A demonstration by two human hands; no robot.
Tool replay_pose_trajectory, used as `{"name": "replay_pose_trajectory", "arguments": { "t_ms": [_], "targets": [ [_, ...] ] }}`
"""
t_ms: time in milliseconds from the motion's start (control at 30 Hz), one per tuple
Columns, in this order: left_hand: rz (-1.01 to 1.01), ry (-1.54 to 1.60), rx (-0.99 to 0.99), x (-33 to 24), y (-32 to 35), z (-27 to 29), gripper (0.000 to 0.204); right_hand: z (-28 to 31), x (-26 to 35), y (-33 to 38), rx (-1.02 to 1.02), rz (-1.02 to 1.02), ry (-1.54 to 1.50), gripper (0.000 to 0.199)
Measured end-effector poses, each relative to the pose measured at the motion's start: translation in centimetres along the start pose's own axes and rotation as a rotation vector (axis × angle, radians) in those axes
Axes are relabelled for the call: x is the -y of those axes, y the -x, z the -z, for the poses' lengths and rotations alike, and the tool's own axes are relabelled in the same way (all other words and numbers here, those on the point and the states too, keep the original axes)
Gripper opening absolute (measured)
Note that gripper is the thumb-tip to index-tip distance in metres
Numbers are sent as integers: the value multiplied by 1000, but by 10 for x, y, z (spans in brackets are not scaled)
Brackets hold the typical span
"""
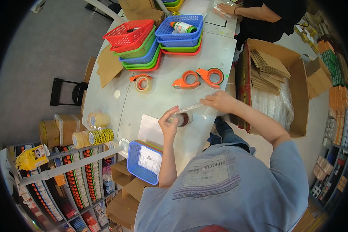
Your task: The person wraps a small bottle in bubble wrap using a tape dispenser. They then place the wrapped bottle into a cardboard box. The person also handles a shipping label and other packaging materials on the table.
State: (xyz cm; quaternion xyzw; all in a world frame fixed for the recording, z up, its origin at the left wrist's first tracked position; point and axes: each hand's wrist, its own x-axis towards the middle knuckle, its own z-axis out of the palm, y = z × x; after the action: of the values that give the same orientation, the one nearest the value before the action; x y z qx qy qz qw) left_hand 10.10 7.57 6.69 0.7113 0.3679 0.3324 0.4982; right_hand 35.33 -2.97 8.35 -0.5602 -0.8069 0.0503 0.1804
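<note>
Over the near part of the grey table, my left hand [169,121] is closed around a small round container [186,119] with a dark reddish-brown part showing. Clear bubble wrap [192,108] lies partly around it and stretches up to the right. My right hand [219,101] pinches the far end of that wrap, apart from the container. Fingers and plastic hide much of the container, so its exact kind cannot be told. Beneath and left of my left hand lies a white sheet [149,126]. A blue basket [133,172] holding a printed slip stands beside my left forearm.
Two orange tape dispensers [186,80] lie beyond my hands, another with clear tape [143,84] farther left. Stacked baskets [128,34] stand at the back. On the right, a large carton [303,96] holds flattened boxes and bubble wrap. A co-worker's arm [259,13] reaches in behind.
</note>
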Motion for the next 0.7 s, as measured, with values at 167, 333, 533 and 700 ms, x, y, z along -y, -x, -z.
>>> {"name": "replay_pose_trajectory", "arguments": {
  "t_ms": [167, 333, 533, 700],
  "targets": [
    [-16, 2, -274, 7, -2, -21, 14, -50, 63, 45, -203, -57, -319, 38],
    [40, -30, -728, 21, -10, -47, 23, -58, 106, 2, -364, -283, -766, 49],
    [137, 216, -806, 6, 4, -45, 45, -90, 96, -31, -432, -288, -1067, 56],
    [61, -326, -238, -18, 16, 7, 48, -87, 55, -40, -201, -180, -1059, 59]
  ]
}}
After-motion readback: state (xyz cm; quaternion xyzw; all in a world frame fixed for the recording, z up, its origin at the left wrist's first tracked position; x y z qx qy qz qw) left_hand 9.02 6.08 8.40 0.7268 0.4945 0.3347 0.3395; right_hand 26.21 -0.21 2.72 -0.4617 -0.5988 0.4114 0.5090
